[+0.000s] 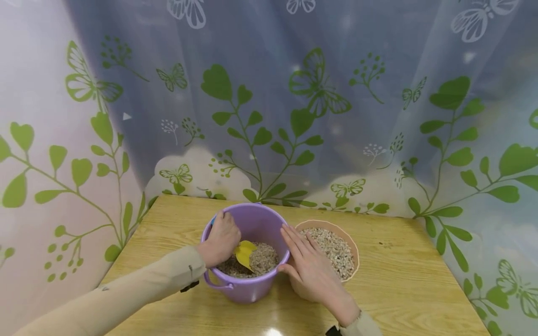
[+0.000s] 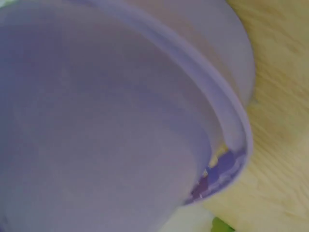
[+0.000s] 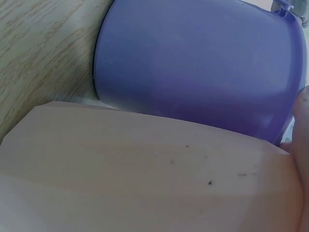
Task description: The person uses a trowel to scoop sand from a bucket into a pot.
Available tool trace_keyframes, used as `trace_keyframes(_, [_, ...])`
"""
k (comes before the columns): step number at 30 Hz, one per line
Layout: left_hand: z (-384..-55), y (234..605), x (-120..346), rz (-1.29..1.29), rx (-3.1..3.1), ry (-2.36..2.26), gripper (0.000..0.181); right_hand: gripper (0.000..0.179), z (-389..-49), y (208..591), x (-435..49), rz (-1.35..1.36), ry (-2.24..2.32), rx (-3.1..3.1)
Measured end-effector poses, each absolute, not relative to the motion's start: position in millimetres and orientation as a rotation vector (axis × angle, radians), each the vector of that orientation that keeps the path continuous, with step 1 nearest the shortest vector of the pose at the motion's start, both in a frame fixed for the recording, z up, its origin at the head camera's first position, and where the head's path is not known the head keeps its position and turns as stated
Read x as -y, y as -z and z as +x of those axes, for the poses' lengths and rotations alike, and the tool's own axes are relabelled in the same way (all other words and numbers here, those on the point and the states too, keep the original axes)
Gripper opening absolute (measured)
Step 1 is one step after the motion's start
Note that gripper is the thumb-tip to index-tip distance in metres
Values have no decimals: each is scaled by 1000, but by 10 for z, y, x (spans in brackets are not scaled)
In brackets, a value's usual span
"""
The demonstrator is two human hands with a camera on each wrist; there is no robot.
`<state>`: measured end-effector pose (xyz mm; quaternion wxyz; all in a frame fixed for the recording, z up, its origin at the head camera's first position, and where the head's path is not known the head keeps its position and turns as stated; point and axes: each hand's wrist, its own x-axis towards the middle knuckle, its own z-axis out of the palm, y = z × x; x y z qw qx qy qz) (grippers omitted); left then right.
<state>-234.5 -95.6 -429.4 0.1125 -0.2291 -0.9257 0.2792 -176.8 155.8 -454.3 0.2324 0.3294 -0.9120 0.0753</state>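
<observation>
A purple bucket [image 1: 252, 284] stands on the table with brownish grainy material [image 1: 265, 258] inside. My left hand [image 1: 223, 237] reaches over its left rim and grips a yellow scoop [image 1: 244, 254], whose blade is down in the grains and heaped with them; a bit of blue shows beside the fist. My right hand [image 1: 313, 266] lies with fingers extended against the bucket's right rim, close over a peach bowl [image 1: 354, 249] of pale gravel-like pieces [image 1: 334, 247]. In the left wrist view the bucket wall [image 2: 96, 121] hides the left hand. The right wrist view shows the bucket [image 3: 203, 67] beside the bowl's outer side [image 3: 145, 169].
The wooden table [image 1: 403, 280] runs back to a curtain [image 1: 269, 140] printed with leaves and butterflies, which also hangs at both sides. The bucket's handle [image 1: 218, 283] hangs low at its front left. A small dark mark [image 1: 385, 244] shows on the table right of the bowl.
</observation>
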Motion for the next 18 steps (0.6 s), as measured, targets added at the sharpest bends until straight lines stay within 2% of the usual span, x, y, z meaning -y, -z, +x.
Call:
trace_keyframes(3, [-2349, 4292, 946, -681, 2707, -736, 41, 87, -1773, 4538, -1564, 900, -214, 2497])
trace_keyframes(11, [-2254, 4235, 992, -705, 2816, -380, 47, 85, -1774, 4547, -1560, 910, -226, 2501])
trace_keyframes(18, [-2155, 4198, 1021, -656, 2865, -288, 50, 85, -1763, 4548, -1562, 908, -237, 2513])
